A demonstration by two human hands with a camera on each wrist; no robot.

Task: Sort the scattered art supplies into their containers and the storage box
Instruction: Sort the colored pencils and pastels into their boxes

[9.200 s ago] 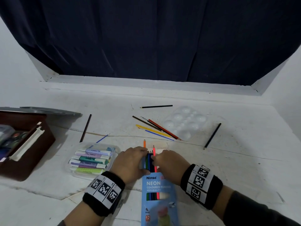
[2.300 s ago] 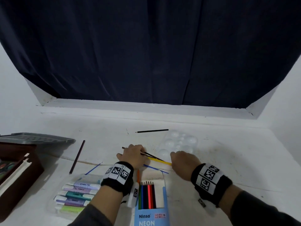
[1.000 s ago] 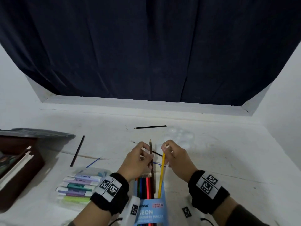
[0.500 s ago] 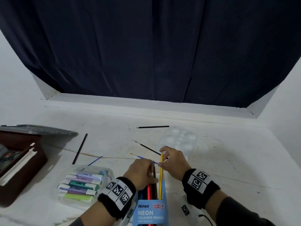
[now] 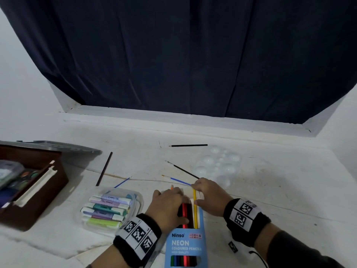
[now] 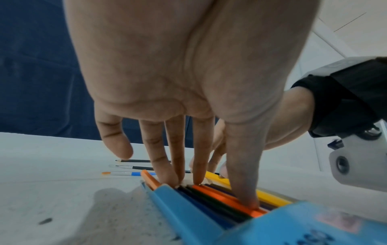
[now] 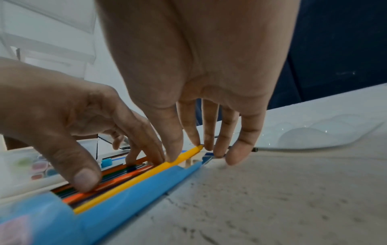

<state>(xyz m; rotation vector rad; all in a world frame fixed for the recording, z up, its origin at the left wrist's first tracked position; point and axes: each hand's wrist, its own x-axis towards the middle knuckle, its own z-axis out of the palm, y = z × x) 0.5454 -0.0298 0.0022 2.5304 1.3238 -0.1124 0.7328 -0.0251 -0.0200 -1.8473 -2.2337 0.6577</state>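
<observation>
A blue Ninso pencil box (image 5: pixel 185 245) lies open near the front edge with several coloured pencils in it. My left hand (image 5: pixel 170 202) presses straight fingers (image 6: pixel 199 174) and the thumb down on those pencils. My right hand (image 5: pixel 201 188) pinches the top end of a yellow pencil (image 5: pixel 195 209) between thumb and forefinger (image 7: pixel 193 137). The yellow pencil (image 7: pixel 136 180) lies along the box's right side, its lower part inside. Loose on the table beyond are a black pencil (image 5: pixel 188 145), a black brush (image 5: pixel 183 170), a blue brush (image 5: pixel 176 179) and a brown pencil (image 5: pixel 104 168).
A clear tub of highlighters (image 5: pixel 110 208) sits left of the pencil box, with another blue brush (image 5: pixel 122 183) behind it. A brown storage box (image 5: pixel 38 200) stands at the far left, its grey lid (image 5: pixel 58 147) behind. A clear paint palette (image 5: pixel 218 167) lies just past my right hand.
The brown and yellow pencils came down from upright into the box. My left hand let go of the brown pencil and now presses flat on the pencils; the yellow pencil slid deeper.
</observation>
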